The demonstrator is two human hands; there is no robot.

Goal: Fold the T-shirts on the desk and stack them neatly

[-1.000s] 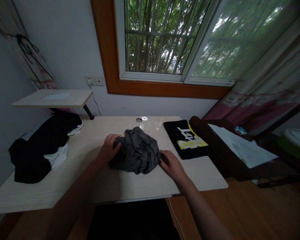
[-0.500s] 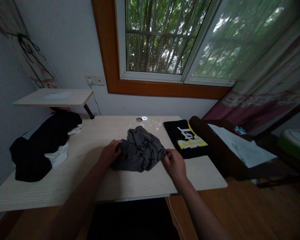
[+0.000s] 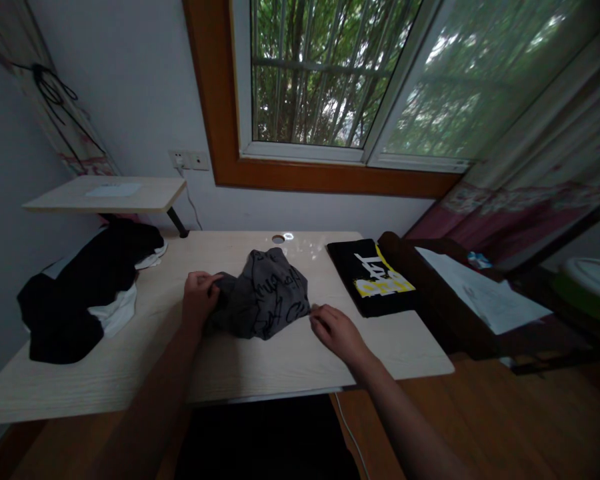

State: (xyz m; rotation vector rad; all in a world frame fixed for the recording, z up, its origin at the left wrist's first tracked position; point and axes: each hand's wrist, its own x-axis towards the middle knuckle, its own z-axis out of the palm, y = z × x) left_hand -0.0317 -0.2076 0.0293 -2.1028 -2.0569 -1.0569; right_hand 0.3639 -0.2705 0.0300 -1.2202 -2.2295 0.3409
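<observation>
A crumpled dark grey cloth garment (image 3: 270,293) with black lettering lies on the middle of the table (image 3: 280,373). My left hand (image 3: 199,300) is closed on its left end, pinching the fabric. At its lower right corner, my right hand (image 3: 336,330) pinches the edge of the cloth between thumb and fingers. The garment's full shape is hidden in its folds. To the right of it lies a folded black garment (image 3: 373,277) with a white and yellow print, apart from both hands.
A heap of black clothes (image 3: 90,287) with a white cloth (image 3: 117,312) lies on the left, partly beneath a raised shelf (image 3: 105,193). A round cable hole (image 3: 279,239) sits near the table's back edge. Dark brown furniture (image 3: 443,313) stands at the right.
My left hand has moved left, drawing the grey garment's left end along. My right hand has shifted slightly left and down with its corner. The cloth now lies flatter, showing more lettering.
</observation>
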